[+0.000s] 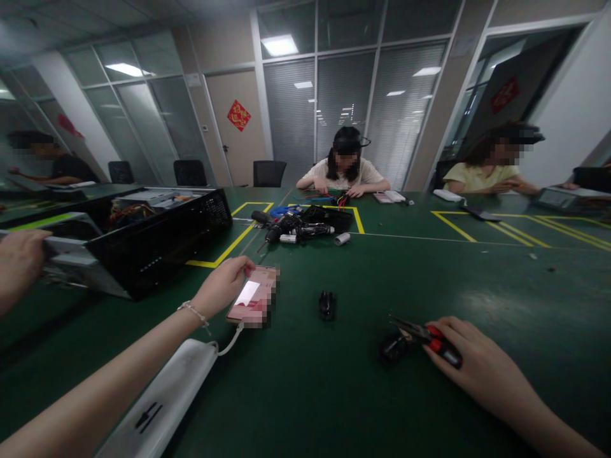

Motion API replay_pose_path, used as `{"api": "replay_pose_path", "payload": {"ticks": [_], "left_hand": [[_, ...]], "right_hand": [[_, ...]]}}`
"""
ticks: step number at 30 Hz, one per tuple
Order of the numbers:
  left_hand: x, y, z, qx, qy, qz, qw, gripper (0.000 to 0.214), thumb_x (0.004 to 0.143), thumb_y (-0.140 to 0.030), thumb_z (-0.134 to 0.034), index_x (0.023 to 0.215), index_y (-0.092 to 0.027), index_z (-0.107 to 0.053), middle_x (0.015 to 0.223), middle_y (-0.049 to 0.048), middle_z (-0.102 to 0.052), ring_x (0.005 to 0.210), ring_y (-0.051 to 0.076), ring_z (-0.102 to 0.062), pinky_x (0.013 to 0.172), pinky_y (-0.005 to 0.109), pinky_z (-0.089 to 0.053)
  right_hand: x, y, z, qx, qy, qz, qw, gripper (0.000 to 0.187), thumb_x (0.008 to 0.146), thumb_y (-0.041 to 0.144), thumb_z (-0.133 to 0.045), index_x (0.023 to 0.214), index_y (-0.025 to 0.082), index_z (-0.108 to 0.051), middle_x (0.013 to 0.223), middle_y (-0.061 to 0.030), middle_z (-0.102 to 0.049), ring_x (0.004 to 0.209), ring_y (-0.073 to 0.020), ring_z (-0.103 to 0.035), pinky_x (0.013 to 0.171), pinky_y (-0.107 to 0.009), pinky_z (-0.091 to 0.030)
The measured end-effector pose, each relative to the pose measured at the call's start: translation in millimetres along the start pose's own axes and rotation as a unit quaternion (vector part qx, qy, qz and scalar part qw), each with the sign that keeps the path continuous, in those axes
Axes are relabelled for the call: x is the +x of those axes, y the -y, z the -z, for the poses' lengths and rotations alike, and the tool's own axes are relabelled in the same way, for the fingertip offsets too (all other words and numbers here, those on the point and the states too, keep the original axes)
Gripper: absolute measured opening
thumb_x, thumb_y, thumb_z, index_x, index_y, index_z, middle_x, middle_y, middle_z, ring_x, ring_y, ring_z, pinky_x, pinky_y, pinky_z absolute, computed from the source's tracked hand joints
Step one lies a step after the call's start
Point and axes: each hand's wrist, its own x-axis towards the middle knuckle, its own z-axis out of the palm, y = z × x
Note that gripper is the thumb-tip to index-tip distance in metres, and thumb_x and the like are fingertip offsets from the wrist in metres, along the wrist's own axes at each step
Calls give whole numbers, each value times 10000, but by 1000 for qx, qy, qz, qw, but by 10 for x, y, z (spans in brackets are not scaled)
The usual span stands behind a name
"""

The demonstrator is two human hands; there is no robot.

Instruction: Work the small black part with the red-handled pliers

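Note:
My left hand [223, 285], with a bead bracelet on the wrist, curls its fingers over the top left corner of a pink phone [254, 298] lying lit on the green table. My right hand [470, 356] is closed over the red and black handles of a pair of pliers [427, 335]. The jaws point left, just above a small black part [394, 348]. Another small black part [326, 305] lies alone between my hands.
A white power bank [162, 397] is cabled to the phone. An open black computer case [153, 235] stands at left, with another person's hand [19, 261] on it. A pile of tools [296, 226] and a white cylinder [342, 238] lie beyond. People sit across the table.

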Motion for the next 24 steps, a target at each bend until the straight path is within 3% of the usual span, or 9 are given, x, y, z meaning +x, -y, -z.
{"api": "replay_pose_path", "payload": {"ticks": [3,5,11,14,16,19,24], "left_hand": [[-97,-215,-2,-26,26,3,999,246,773,-168,-316,860,-193,-545,834,43,-590,742,182,-543,609,270,-404],[-224,-447,-47,-49,75,-24,996,214,776,-188,-353,868,-206,-546,855,31,-591,741,174,-541,616,269,-413],[-732,-1311,-264,-63,189,-208,958,178,773,-157,-399,824,-210,-561,836,-6,-575,750,141,-535,679,266,-425],[-845,-1582,-374,-50,214,-238,946,172,768,-148,-408,831,-211,-556,824,-5,-574,726,142,-534,660,272,-431],[-835,-1671,-468,-54,194,-206,958,157,756,-153,-427,840,-203,-550,839,8,-560,745,155,-532,665,280,-433],[-732,-1729,-657,-131,144,-130,972,285,754,-137,-421,1019,-225,-483,954,18,-522,841,161,-515,721,283,-431],[-465,-1832,-1073,-319,89,-3,944,295,776,-137,-350,1047,-212,-441,1018,41,-482,873,151,-492,733,268,-432]], "right_hand": [[-7,-16,-6,10,-7,2,1000,320,730,404,-506,900,148,-597,878,-102,-594,769,-193,-569,691,-318,-479],[-16,-32,-18,19,-11,0,1000,306,735,383,-504,900,141,-592,877,-108,-590,779,-194,-570,698,-315,-481],[-32,-69,-47,50,-42,0,998,288,726,378,-506,893,155,-577,885,-112,-592,793,-203,-576,701,-321,-483],[-27,-82,-11,69,-60,-19,996,297,726,398,-493,886,161,-575,864,-110,-605,790,-212,-581,704,-335,-483],[-25,-98,27,86,-62,-41,993,315,731,422,-477,886,165,-573,848,-104,-609,773,-212,-585,693,-339,-484],[-29,-134,82,116,-54,-80,989,334,745,447,-448,882,169,-571,836,-94,-610,754,-206,-586,667,-330,-484],[-37,-172,132,159,-38,-134,977,341,756,468,-437,892,181,-561,830,-71,-610,745,-197,-584,656,-316,-470]]}}
